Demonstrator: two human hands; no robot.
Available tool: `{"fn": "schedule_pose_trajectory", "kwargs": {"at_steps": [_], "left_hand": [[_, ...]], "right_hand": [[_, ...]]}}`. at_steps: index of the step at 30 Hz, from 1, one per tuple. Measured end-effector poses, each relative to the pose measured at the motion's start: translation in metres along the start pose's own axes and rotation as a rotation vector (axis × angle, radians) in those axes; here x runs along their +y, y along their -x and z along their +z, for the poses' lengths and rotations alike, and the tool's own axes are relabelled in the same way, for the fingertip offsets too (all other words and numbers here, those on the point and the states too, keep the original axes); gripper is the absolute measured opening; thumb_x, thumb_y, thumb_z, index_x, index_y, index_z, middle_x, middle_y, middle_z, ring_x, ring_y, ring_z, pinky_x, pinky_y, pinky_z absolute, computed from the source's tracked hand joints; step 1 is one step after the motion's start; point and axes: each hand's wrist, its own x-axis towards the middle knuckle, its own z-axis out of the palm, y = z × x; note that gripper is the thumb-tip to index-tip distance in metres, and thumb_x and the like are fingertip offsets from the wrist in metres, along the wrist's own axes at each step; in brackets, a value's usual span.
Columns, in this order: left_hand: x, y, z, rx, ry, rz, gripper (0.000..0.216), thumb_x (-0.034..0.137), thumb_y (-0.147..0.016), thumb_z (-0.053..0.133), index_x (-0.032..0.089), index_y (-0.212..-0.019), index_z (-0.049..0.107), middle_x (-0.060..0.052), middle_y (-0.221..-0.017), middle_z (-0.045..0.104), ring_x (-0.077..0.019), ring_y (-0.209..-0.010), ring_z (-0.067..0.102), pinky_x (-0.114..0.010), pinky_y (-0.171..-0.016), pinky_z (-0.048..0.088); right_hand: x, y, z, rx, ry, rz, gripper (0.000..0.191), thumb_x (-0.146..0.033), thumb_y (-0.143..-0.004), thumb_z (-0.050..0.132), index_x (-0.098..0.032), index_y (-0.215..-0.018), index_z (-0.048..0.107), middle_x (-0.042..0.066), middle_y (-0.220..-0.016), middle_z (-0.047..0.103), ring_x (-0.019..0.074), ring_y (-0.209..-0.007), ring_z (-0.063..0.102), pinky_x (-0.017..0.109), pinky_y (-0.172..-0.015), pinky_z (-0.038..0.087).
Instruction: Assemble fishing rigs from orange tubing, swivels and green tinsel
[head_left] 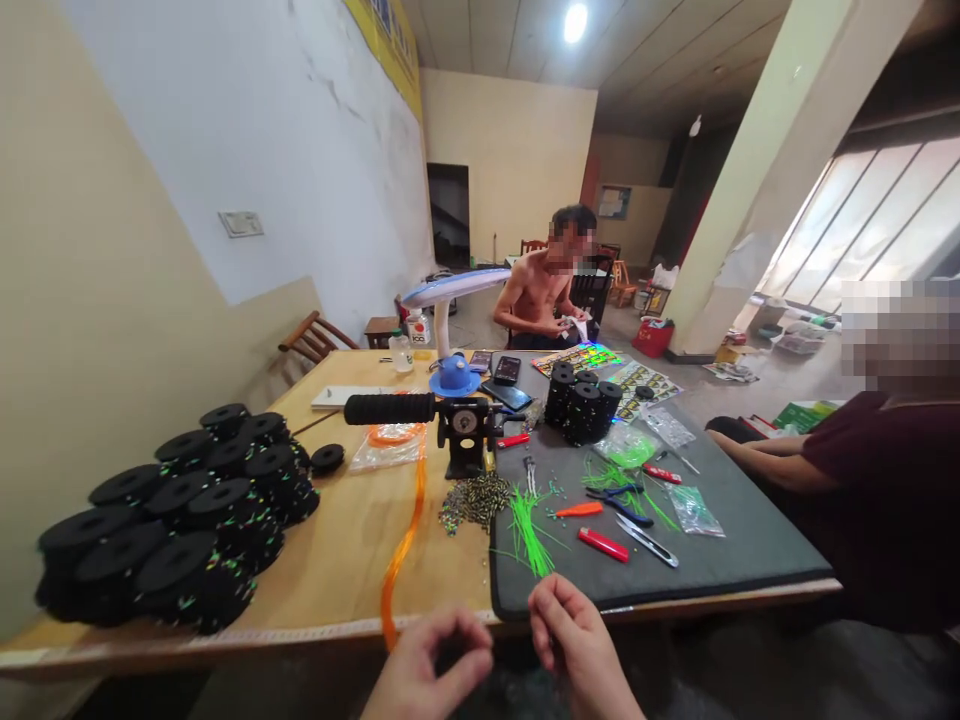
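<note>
At the table's front edge my left hand (433, 665) is curled, its thumb and index finger brought together. Whatever they pinch, if anything, is too small to make out. Just to its right my right hand (574, 640) is closed in a pinch, and its contents cannot be made out either. A bundle of bright green strands (531, 535) lies on the grey mat (720, 565) just beyond my right hand. An orange strip of line (405, 555) runs down past my left hand from a black hand-cranked winder (461, 430). A pile of small metallic pieces (480, 500) lies between them.
Black foam spools (176, 560) are stacked at left; more spools (581, 405) stand on the mat. Red lighter (604, 545), snips (649, 540), blue-handled pliers (626, 500) and a blue lamp (454, 375) lie around. One person (547, 290) sits beyond the table, another (870, 480) at right.
</note>
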Motion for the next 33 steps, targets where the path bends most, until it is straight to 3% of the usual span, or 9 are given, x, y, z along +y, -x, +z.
{"fn": "schedule_pose_trajectory", "kwargs": {"at_steps": [4,8,16,22,26,33], "left_hand": [[0.025,-0.026,0.027,0.039,0.123,0.107,0.022,0.036,-0.073,0.07,0.015,-0.075,0.064,-0.003,-0.072,0.065,-0.0162,-0.073,0.059,-0.025,-0.07,0.047],[0.026,-0.035,0.04,-0.003,0.218,0.09,0.018,0.032,-0.076,0.068,0.016,-0.075,0.06,-0.001,-0.065,0.065,-0.0149,-0.063,0.06,-0.026,-0.065,0.048],[0.016,-0.044,0.04,0.002,0.344,0.043,0.025,0.037,-0.076,0.069,0.015,-0.074,0.057,0.0,-0.062,0.062,-0.014,-0.056,0.059,-0.027,-0.057,0.051],[0.018,-0.046,0.039,0.029,0.312,0.031,0.03,0.04,-0.073,0.072,0.014,-0.07,0.057,0.0,-0.06,0.061,-0.0131,-0.056,0.058,-0.026,-0.056,0.051],[0.021,-0.044,0.036,0.024,0.313,0.035,0.033,0.045,-0.076,0.068,0.016,-0.07,0.054,0.0,-0.062,0.059,-0.0135,-0.057,0.058,-0.027,-0.057,0.052],[0.018,-0.045,0.032,-0.13,0.506,-0.003,0.036,0.048,-0.079,0.066,0.018,-0.074,0.046,0.003,-0.059,0.057,-0.0124,-0.051,0.059,-0.026,-0.054,0.05]], "right_hand": [[-0.006,-0.001,0.009,-0.034,-0.04,-0.011,0.047,-0.06,-0.072,0.069,-0.017,-0.072,0.051,-0.009,-0.046,0.042,0.0027,-0.038,0.028,0.017,-0.041,0.018],[-0.004,-0.004,0.009,-0.038,-0.023,-0.027,0.046,-0.059,-0.073,0.068,-0.017,-0.069,0.049,-0.009,-0.047,0.04,0.003,-0.039,0.028,0.017,-0.041,0.02],[-0.006,-0.011,0.009,-0.02,0.129,-0.086,0.047,-0.061,-0.076,0.063,-0.017,-0.07,0.05,-0.007,-0.051,0.043,0.0045,-0.042,0.037,0.017,-0.043,0.028],[-0.006,-0.014,0.01,-0.034,0.195,-0.119,0.048,-0.063,-0.075,0.062,-0.017,-0.071,0.051,-0.006,-0.053,0.046,0.0054,-0.043,0.039,0.018,-0.042,0.032],[-0.003,-0.021,0.009,-0.062,0.163,-0.044,0.049,-0.063,-0.072,0.066,-0.017,-0.07,0.049,-0.007,-0.051,0.048,0.0039,-0.039,0.038,0.017,-0.04,0.029],[0.007,-0.029,0.011,-0.139,-0.084,0.133,0.048,-0.056,-0.067,0.075,-0.019,-0.071,0.044,-0.01,-0.046,0.046,0.0023,-0.035,0.033,0.013,-0.033,0.022]]}}
